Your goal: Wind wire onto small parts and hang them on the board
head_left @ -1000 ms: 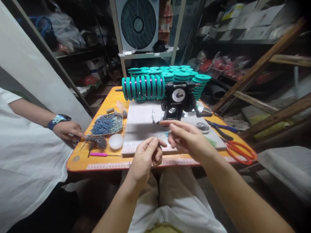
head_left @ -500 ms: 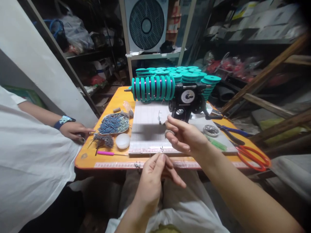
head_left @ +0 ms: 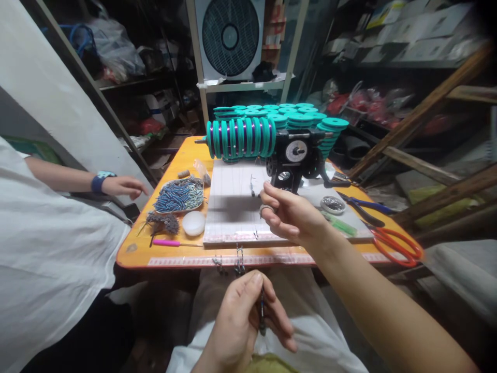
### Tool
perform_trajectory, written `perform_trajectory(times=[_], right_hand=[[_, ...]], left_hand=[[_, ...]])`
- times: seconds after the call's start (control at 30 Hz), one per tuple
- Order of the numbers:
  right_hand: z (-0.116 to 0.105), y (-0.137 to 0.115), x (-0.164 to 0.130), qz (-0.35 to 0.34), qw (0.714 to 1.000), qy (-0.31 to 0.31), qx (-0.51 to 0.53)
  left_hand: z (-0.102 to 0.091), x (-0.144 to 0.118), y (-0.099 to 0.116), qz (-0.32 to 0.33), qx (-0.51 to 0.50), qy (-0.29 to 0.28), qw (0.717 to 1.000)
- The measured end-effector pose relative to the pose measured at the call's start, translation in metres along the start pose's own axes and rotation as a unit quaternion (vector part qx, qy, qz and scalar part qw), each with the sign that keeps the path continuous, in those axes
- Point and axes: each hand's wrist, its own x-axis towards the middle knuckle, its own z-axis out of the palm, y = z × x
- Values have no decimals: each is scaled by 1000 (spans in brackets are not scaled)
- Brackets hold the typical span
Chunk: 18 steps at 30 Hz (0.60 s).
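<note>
Thin dark metal pin (head_left: 262, 313), low in the frame over my lap, sits pinched in my left hand (head_left: 248, 321), while my right hand (head_left: 289, 215) hovers curled, holding nothing I can see, so steady tension matters.

left hand (head_left: 248, 321) low, fingers pinched; right hand (head_left: 289, 215) raised forward, fingers loosely curled.

Beyond the grip stands a black winder (head_left: 293, 160) carrying teal spools (head_left: 240, 138), left of it lie a tray of blue beads (head_left: 179, 196), a white disc (head_left: 193, 223) and a pink-handled tool (head_left: 166, 242), while blue pliers (head_left: 363, 205) and red scissors (head_left: 396, 244) lie off right.
</note>
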Motion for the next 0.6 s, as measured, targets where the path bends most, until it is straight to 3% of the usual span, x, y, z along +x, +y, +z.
perform_trajectory(times=[0.23,0.6], right_hand=[[1,0,1,-7,1000,1,-12],[-2,2,1,-24,999,27,12]], left_hand=[[0,-4,4,-9,4,72,997],[-8,-1,-2,-17,-46,32,998]])
